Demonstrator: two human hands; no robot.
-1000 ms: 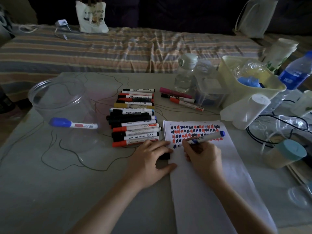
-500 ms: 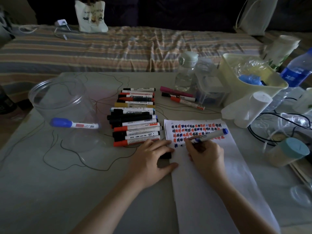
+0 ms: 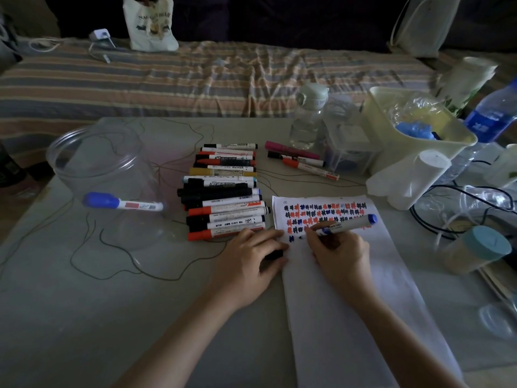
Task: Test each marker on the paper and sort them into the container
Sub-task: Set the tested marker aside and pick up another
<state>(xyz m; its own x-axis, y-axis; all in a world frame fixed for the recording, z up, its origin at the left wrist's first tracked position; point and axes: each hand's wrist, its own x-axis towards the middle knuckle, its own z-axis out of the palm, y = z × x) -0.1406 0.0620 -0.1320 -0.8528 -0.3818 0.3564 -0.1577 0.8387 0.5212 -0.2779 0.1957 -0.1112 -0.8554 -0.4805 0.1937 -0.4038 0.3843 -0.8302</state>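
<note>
**Blue marker on test, 1 already sorted**

We are in the testing step. Our right hand [image 3: 340, 252], at frame centre, has its fingers closed around a blue marker [image 3: 347, 224] with the tip down on the paper [image 3: 363, 303], just below the rows of red, black and blue scribbles at the sheet's upper end. Our left hand [image 3: 247, 263] lies flat beside the paper's left edge, fingers narrowly spread over a small black object, likely the cap [image 3: 274, 254], though we cannot tell for sure.

Next, we judge, the move calls for lifting the tip, recapping, then carrying the marker left to the clear container [image 3: 103, 175] at the frame's left, which lies on its side. 1 blue-capped marker [image 3: 123, 203] is already inside it.

Counts: 1 marker in hand, 1 in the container, 3 loose markers [image 3: 302, 161] above the paper near the water bottle [image 3: 307, 119], and a stacked row [image 3: 223, 189] at centre of roughly 13, though overlap keeps us from an exact figure. 1 sheet of paper, 1 container.
</note>
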